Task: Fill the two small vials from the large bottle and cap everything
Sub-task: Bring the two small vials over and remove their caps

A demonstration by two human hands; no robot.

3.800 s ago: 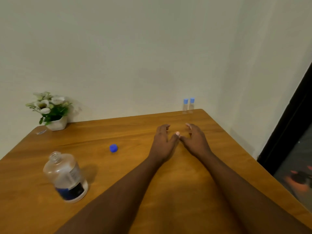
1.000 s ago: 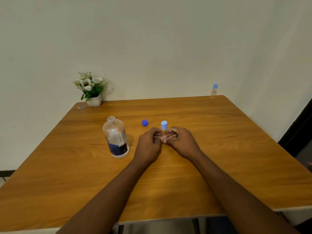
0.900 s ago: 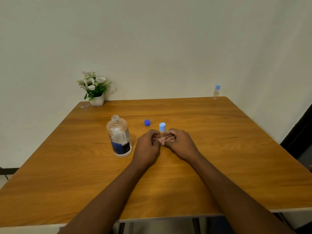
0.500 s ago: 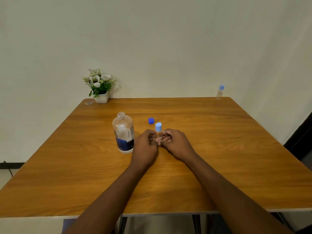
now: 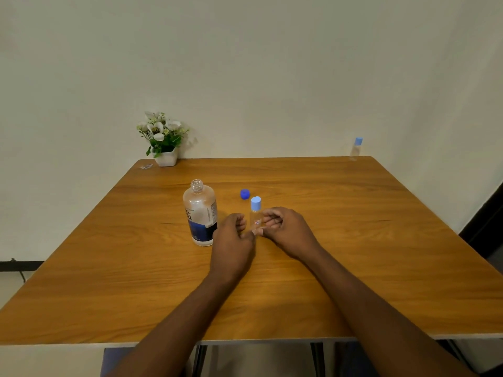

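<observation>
Capped small vial [image 5: 255,220] stands upright on worktop [image 5: 367,240] between both hands, right hand [image 5: 285,231] grip pinching its body, left hand [image 5: 234,242] curled just beside, hold unclear, light-blue cap [image 5: 255,202] topside free, open large bottle [image 5: 201,213] just left.

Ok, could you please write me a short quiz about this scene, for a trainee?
1. True or false: the large bottle has its cap on.
2. Where does the far vial stand? A) at the far right corner of the table B) at the near left corner C) lying beside the large bottle
3. Fill in: the near vial, between the left hand and the right hand, wears a ____ cap.
Key: 1 false, its dark blue cap lies on the table, apart from it; 2 A; 3 light blue.
</observation>
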